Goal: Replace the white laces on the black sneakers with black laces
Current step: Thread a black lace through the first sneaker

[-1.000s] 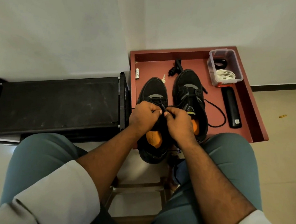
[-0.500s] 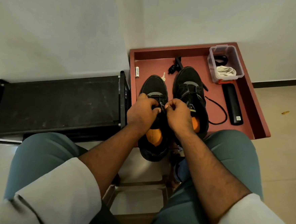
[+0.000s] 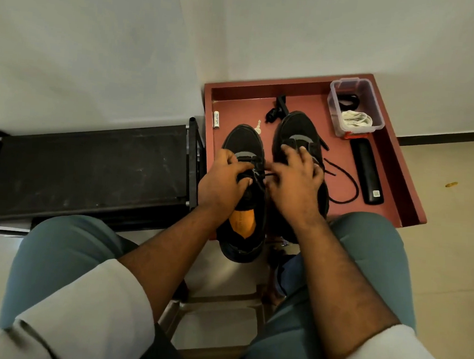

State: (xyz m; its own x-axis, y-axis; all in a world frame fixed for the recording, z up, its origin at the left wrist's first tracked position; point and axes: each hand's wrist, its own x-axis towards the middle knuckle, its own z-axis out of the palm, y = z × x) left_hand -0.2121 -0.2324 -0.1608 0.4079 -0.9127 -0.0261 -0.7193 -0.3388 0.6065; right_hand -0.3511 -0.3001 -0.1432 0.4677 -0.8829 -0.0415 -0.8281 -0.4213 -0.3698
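Two black sneakers stand side by side on a red tray table (image 3: 236, 95). The left sneaker (image 3: 244, 140) has an orange insole and black lacing. My left hand (image 3: 221, 181) grips its left side over the lace area. My right hand (image 3: 294, 180) pinches a black lace end at the left sneaker's eyelets, its other fingers spread over the right sneaker (image 3: 298, 127). A loose black lace (image 3: 347, 187) trails from the right sneaker across the tray. A clear plastic box (image 3: 375, 105) at the back right holds bundled white laces (image 3: 355, 120) and a black coil.
A black oblong case (image 3: 368, 171) lies right of the shoes. A small white tube (image 3: 216, 119), a key (image 3: 258, 127) and a black clip lie near the tray's back. A black rack (image 3: 85, 166) stands at the left. My knees are below.
My right hand's fingers have opened out and spread over the right sneaker while its thumb and forefinger keep the lace. My left hand has shifted slightly forward on the left sneaker.
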